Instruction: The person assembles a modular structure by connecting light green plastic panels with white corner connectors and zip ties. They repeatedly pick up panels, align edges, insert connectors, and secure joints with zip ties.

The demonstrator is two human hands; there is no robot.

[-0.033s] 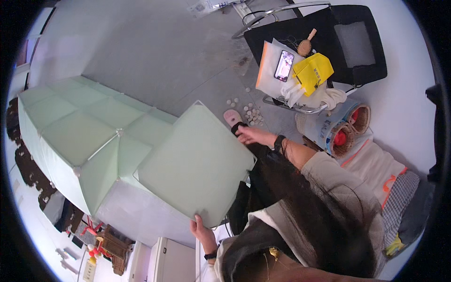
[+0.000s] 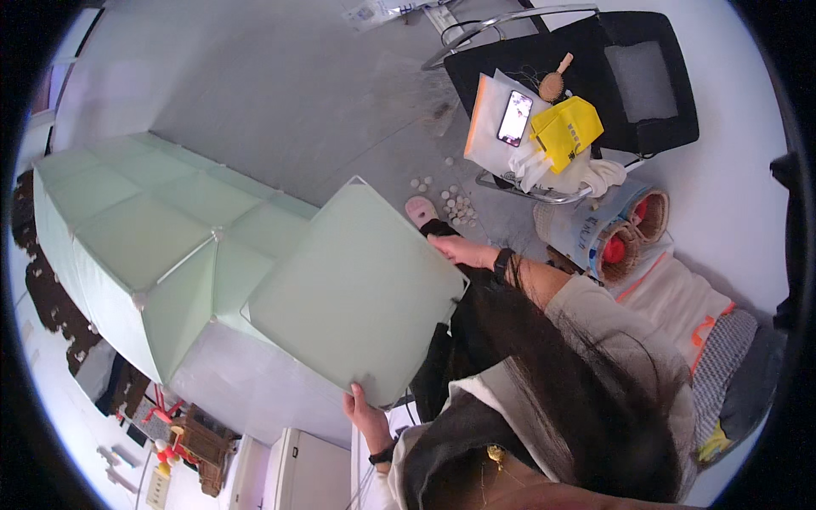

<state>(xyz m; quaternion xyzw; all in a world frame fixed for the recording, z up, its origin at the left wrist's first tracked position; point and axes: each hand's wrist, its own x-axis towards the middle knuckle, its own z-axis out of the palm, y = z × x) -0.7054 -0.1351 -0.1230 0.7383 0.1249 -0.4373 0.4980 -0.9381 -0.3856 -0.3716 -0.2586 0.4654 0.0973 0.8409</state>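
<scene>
A square pale green panel (image 2: 357, 289) with a thin pale frame is held tilted in front of me. My left hand (image 2: 369, 418) grips its near edge, the thumb showing on the face and the other fingers mostly hidden behind. My right hand (image 2: 463, 252) is closed on the panel's right edge, with part of its grip hidden. Left of the panel stands a joined structure of similar green panels (image 2: 144, 242), with small joints at its corners. The held panel overlaps its right end in view; whether they touch I cannot tell.
Several white round pieces (image 2: 459, 206) lie on the floor near my pink slipper (image 2: 420, 210). A black chair (image 2: 625, 81) carries a phone (image 2: 514, 118), a hairbrush (image 2: 552, 86) and a yellow bag (image 2: 568, 132). Woven baskets (image 2: 616, 247) stand at the right; a white cabinet (image 2: 310, 472) at the near left.
My right hand, whose fingers were looser beside the panel's edge, is now closed on it. The panel has shifted very slightly; my left hand keeps its grip.
</scene>
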